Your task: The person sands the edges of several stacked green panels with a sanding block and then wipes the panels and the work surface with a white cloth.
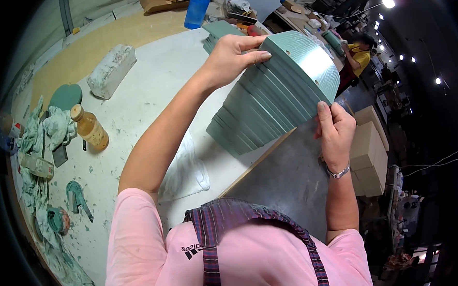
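Observation:
A tall stack of green panels (253,113) stands on the white table at its right edge. Its top panel (304,53) has a curved far edge, a glossy face and small holes. My left hand (232,60) pinches the left corner of this panel between thumb and fingers. At the opposite corner, my right hand (336,132) grips the edge, thumb on top and fingers partly hidden. Whether the panel is lifted off the stack I cannot tell. Behind my left hand lies another pile of green pieces (220,29).
On the table (149,111) are a whitish block (112,71), an amber bottle (90,128), a white cloth (186,171) and green-stained rags (34,137). A blue bottle (198,9) stands at the back. Cardboard boxes (368,154) stand right; a person in yellow (360,58) works farther off.

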Demonstrator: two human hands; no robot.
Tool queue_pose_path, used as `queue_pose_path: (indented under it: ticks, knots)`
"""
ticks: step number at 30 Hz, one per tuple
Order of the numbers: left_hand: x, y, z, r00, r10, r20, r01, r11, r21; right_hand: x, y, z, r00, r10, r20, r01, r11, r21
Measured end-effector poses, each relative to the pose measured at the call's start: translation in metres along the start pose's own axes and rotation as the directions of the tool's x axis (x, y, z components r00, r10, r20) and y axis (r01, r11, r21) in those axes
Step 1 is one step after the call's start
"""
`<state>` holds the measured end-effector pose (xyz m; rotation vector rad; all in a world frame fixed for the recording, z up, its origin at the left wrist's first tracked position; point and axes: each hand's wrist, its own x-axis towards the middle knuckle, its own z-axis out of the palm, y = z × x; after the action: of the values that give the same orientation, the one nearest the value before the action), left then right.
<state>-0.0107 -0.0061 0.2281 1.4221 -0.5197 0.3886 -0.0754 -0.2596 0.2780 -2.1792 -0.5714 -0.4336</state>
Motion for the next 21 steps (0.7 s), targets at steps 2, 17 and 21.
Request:
queue_pose_path:
  ticks: [2, 17, 21]
  knots:
    - [-0.003, -0.003, -0.001, 1.000, -0.014, 0.002, 0.015, 0.999, -0.042, -0.001, 0.000, 0.001, 1.000, 0.017, -0.006, -0.017, 0.999, 0.038]
    - [-0.051, -0.047, -0.007, 0.991, -0.118, 0.064, 0.105, 0.980, 0.170, -0.033, 0.029, 0.040, 0.985, 0.140, 0.101, -0.103, 0.946, -0.307]
    - [-0.052, -0.050, -0.007, 0.996, -0.084, 0.034, 0.076, 0.979, 0.192, -0.035, 0.033, 0.042, 0.972, 0.206, 0.116, -0.170, 0.950, -0.262]
